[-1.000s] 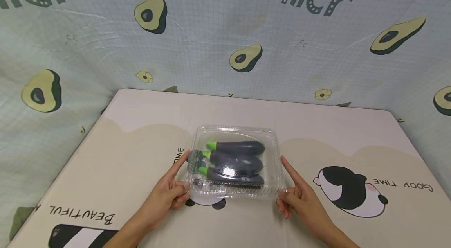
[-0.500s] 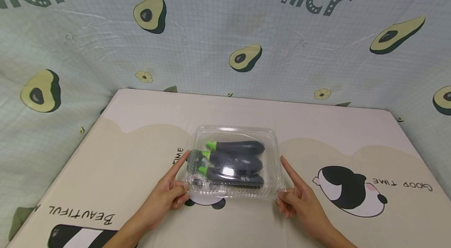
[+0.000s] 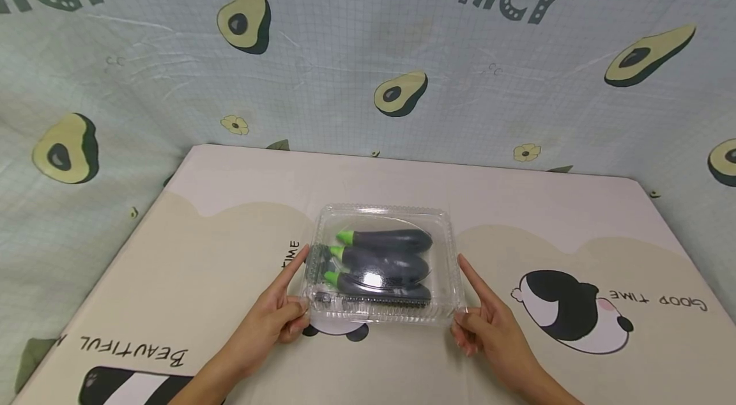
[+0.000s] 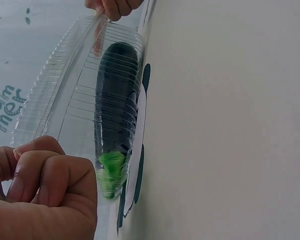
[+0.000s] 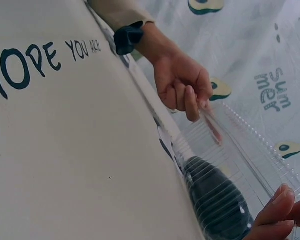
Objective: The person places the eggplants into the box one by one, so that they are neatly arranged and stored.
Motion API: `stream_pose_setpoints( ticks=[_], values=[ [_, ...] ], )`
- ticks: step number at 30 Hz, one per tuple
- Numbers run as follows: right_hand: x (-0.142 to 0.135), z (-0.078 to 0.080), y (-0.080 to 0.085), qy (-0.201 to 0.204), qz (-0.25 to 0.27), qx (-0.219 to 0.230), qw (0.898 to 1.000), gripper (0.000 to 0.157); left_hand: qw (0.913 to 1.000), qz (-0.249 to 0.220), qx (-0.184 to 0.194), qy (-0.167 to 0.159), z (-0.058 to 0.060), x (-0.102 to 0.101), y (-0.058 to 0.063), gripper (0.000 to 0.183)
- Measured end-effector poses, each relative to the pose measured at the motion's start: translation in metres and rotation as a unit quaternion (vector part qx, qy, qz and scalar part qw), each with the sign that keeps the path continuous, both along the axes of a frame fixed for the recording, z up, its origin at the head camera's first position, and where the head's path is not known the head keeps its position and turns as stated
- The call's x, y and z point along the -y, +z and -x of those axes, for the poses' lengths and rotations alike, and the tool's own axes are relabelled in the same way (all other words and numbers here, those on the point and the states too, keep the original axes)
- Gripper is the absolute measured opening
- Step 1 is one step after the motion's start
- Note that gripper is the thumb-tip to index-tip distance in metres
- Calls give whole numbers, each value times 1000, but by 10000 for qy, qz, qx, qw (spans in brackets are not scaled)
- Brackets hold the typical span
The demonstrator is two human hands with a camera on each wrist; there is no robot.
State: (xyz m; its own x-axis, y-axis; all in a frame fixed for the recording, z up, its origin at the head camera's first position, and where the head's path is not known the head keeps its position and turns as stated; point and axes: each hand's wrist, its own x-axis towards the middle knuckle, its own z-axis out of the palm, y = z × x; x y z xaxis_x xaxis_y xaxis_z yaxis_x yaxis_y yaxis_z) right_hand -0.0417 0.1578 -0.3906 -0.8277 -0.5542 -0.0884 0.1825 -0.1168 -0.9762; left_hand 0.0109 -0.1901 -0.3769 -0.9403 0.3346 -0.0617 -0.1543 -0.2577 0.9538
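A clear plastic clamshell box [image 3: 446, 245] with its lid down sits on the table in the head view. Through the lid I see three dark eggplants [image 3: 393, 241] with green stem ends, lying side by side and pointing left. My left hand [image 3: 269, 315] holds the box's left side, index finger stretched along the edge, thumb by the front corner. On the opposite side, my right hand [image 3: 489, 323] holds it likewise. In the left wrist view the other fingers of the left hand [image 4: 52, 185] are curled. The right wrist view shows the thumb of the right hand [image 5: 275, 215] at the rim.
The table cover [image 3: 241, 188] is pale with printed dogs and lettering, such as the black-and-white dog [image 3: 575, 312] to the right. Behind the table hangs a light curtain [image 3: 328, 28] with avocado prints. A dark band [image 5: 126, 39] circles the left wrist.
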Motion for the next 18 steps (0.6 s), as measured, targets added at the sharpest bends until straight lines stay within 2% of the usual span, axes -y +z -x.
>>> stream_pose_setpoints(
  ticks=[18],
  values=[
    [-1,2,-6,52,517,-111,9986,84,10000,35,50,27,1,0,1,79]
  ],
)
